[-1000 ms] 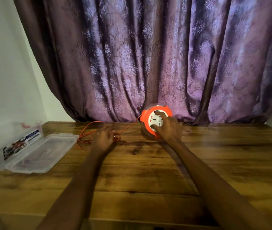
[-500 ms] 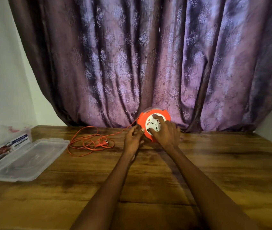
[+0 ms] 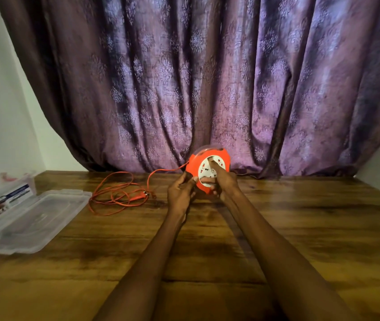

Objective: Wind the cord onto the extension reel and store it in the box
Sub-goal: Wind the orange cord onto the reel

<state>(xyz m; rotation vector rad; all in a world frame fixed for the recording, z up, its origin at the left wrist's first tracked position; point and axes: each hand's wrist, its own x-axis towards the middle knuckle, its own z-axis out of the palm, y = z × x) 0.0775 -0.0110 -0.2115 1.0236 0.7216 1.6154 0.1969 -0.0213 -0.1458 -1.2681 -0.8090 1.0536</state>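
The orange extension reel [image 3: 196, 164] with a white socket face stands on edge at the back of the wooden table, tilted toward me. My right hand [image 3: 224, 181] grips its front, fingers across the white face. My left hand [image 3: 180, 193] holds the reel's lower left rim. The orange cord [image 3: 117, 195] runs from the reel's left side and lies in loose loops on the table, its plug among them. The clear plastic box [image 3: 6, 193] sits open at the far left, its lid [image 3: 33, 221] flat beside it.
A purple patterned curtain [image 3: 207, 89] hangs right behind the reel. The wooden table [image 3: 300, 228] stretches right and toward me. White walls stand at the left and right. The box holds a printed card or packet.
My left hand left the cord loops and came right to the reel's rim. The reel now shows more of its white face. The view has shifted slightly.
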